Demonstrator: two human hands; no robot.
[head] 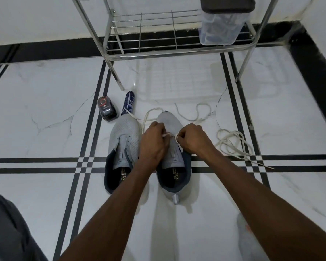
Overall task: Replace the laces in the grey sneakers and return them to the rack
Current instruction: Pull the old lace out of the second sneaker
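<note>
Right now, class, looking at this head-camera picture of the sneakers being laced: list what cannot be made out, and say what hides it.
- Eyelets of the right sneaker: covered by the left hand and right hand.
- Lace between the hands: its threading is hidden by the fingers.
- Spray can label: too small.
- Plastic box contents: blurred, lid cut by the top edge.
- Rack: upper shelves out of frame.

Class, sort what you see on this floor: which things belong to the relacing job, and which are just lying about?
Belongs to the job:
right sneaker, being laced
left sneaker, no lace in it
lace pinched by left hand and right hand
loose laces on the floor
rack

Lying about:
spray can
small dark bottle
clear plastic container on the rack
</note>
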